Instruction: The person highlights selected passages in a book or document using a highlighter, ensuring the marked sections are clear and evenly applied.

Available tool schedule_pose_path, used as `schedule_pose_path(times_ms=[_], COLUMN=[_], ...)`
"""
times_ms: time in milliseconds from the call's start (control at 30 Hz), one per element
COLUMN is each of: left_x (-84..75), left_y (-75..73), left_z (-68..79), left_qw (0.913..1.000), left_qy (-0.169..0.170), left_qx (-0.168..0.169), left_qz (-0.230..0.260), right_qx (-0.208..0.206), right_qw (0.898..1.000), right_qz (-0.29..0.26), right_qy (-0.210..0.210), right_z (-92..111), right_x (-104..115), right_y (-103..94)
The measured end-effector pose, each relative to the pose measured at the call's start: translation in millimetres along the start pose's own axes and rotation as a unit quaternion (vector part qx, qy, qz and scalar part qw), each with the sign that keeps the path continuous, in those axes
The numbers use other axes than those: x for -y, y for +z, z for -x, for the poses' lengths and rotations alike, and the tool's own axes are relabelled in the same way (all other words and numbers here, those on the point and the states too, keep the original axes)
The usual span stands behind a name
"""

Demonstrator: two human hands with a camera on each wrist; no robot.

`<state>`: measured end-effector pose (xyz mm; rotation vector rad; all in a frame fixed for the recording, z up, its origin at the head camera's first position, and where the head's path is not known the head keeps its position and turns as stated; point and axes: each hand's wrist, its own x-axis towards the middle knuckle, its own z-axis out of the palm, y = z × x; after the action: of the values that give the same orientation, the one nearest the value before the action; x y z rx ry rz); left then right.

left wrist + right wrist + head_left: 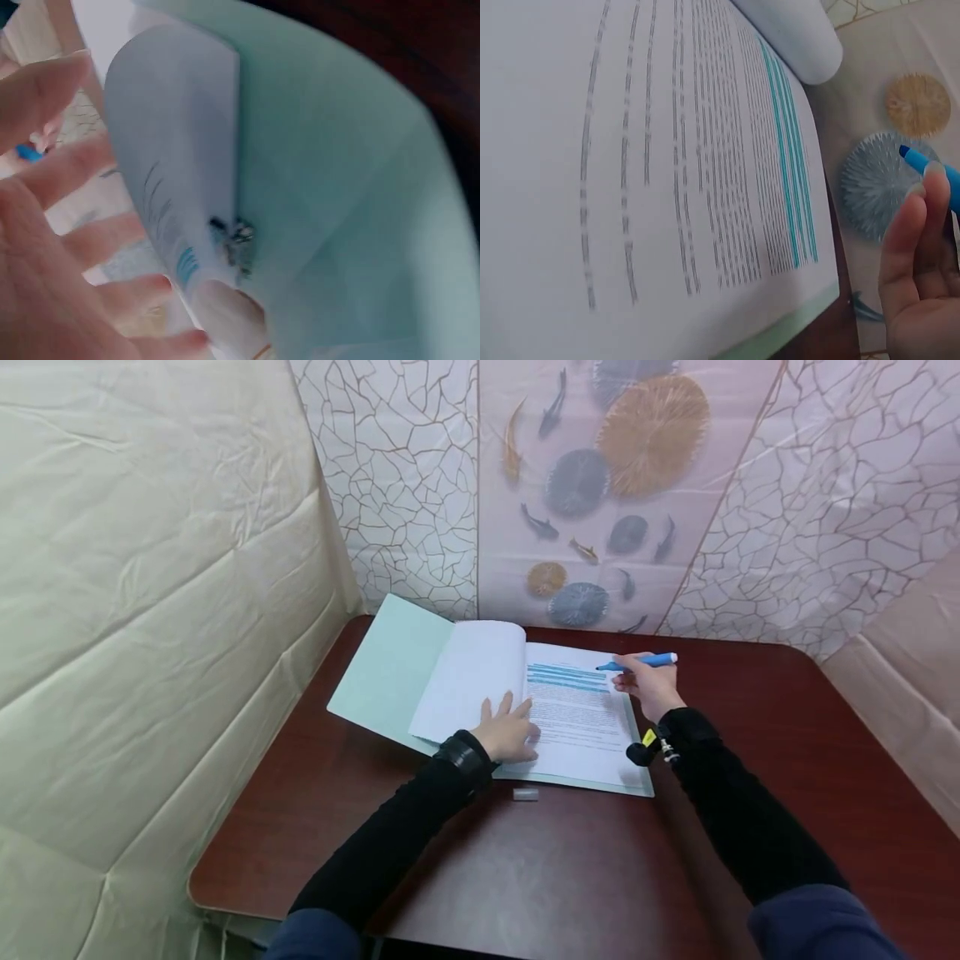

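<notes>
A pale green folder [386, 672] lies spread on the table, with turned-over white sheets [472, 672] curling up near its middle. The printed page [573, 735] on its right side has several text lines marked in blue near the top. My left hand [506, 732] rests on the inner edge of that page, fingers spread, and holds nothing; in the left wrist view its fingers [97, 244] are apart. Between thumb and fingers my right hand [651, 687] pinches a blue highlighter [637, 662] by the page's upper right. Its dark tip is uncapped and, in the right wrist view, raised off the paper.
A small grey piece [525, 794] sits on the brown table [592, 877] just below the folder's front edge. Behind the table hangs a patterned curtain [577, 560], and a pale cloth [150, 635] drapes the left side. Metal folder fittings [241, 244] show in the left wrist view.
</notes>
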<state>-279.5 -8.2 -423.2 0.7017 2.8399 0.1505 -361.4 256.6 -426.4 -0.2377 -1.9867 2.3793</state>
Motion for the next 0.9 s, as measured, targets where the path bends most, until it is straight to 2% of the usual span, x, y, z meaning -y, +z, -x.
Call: schedule_pose_path(times_ms=[133, 333, 467, 667, 900], left_x=[4.6, 8.0, 9.3, 10.7, 11.6], left_y=[6.3, 9.9, 11.8, 12.5, 14.2], left_z=[1.2, 0.4, -1.6, -2.8, -4.2], left_qw=[0.9993, 0.9988, 0.9984, 0.9983, 0.9981], left_qy=[-0.027, -0.036, -0.037, -0.036, -0.04], left_qx=[0.021, 0.022, 0.027, 0.033, 0.038], left_qz=[0.01, 0.025, 0.032, 0.032, 0.027], right_qx=[0.047, 0.097, 0.094, 0.073, 0.062], right_qw=[0.999, 0.993, 0.994, 0.996, 0.996], right_qz=[-0.025, -0.06, -0.033, -0.003, 0.012], right_qy=[0.0, 0.016, 0.035, 0.042, 0.058], right_z=[-2.7, -9.9, -15.0, -19.9, -20.7], right_x=[-3.3, -13.6, -22.2, -33.7, -43.0], right_y=[12.4, 33.9, 50.2, 74.0, 87.6])
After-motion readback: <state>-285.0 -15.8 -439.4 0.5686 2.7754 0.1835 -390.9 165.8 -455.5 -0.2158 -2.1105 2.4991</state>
